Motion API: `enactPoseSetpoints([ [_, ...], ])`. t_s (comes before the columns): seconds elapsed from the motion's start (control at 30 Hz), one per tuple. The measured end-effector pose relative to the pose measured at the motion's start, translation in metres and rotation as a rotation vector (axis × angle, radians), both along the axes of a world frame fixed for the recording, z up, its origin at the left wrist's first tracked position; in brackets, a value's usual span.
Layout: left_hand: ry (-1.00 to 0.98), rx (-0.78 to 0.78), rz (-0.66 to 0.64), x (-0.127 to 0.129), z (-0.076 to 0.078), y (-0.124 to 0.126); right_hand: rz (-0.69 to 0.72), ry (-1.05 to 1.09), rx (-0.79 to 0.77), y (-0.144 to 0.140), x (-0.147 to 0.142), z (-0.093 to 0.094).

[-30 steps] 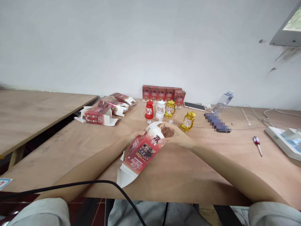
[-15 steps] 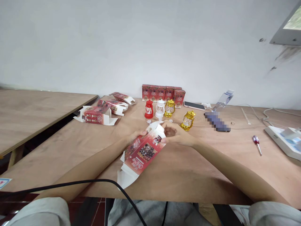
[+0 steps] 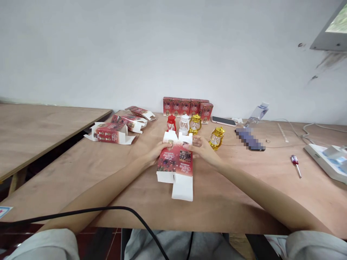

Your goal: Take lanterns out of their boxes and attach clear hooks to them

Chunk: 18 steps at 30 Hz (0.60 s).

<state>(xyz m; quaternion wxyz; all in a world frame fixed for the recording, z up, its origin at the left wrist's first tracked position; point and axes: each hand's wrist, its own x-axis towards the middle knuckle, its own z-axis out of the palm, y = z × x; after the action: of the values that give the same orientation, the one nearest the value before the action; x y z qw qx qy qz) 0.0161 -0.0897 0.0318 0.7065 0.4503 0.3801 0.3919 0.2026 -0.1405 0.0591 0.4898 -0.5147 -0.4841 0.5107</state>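
- Gripping a red carton [image 3: 176, 162] by its far end, left hand [image 3: 159, 149] at its 10 o'clock corner, right hand [image 3: 202, 148] at its 2 o'clock corner, fingers closed on the cardboard.
- Lying flat near table [image 3: 81, 173] centre, white flaps open at both ends; white script lettering on the red panels, too small to read.
- Standing at 12 o'clock from the carton: four small lanterns, namely one red lantern [image 3: 170, 123], one white lantern [image 3: 184, 124], two gold lanterns [image 3: 195, 124] [image 3: 217, 138].
- Lining the wall behind them: five upright red boxes [image 3: 187, 106], print unreadable.
- Lying at 10 o'clock: three opened cartons [image 3: 110, 133].
- Resting at 3 o'clock: one red-handled screwdriver [image 3: 295, 164]; at 1 o'clock, one phone [image 3: 223, 121].
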Motion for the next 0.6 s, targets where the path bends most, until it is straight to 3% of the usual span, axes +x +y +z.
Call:
enactPoseSetpoints([
  [0.17, -0.076, 0.058, -0.003, 0.005, 0.004, -0.005, 0.213, 0.114, -0.097, -0.008, -0.013, -0.012],
  [0.33, 0.041, 0.203, 0.021, 0.002, -0.002, 0.001, 0.078, 0.135, -0.061, -0.008, -0.014, -0.017],
  [0.43, 0.157, 0.267, -0.148, 0.000, -0.002, -0.001, 0.014, 0.118, 0.057, -0.004, -0.010, -0.014],
  [0.53, 0.165, 0.289, -0.238, 0.001, 0.004, -0.006, -0.036, -0.052, 0.219, 0.003, -0.002, -0.010],
  [0.6, 0.124, 0.288, -0.154, 0.001, 0.009, -0.004, -0.059, -0.213, 0.300, 0.007, 0.004, -0.005],
])
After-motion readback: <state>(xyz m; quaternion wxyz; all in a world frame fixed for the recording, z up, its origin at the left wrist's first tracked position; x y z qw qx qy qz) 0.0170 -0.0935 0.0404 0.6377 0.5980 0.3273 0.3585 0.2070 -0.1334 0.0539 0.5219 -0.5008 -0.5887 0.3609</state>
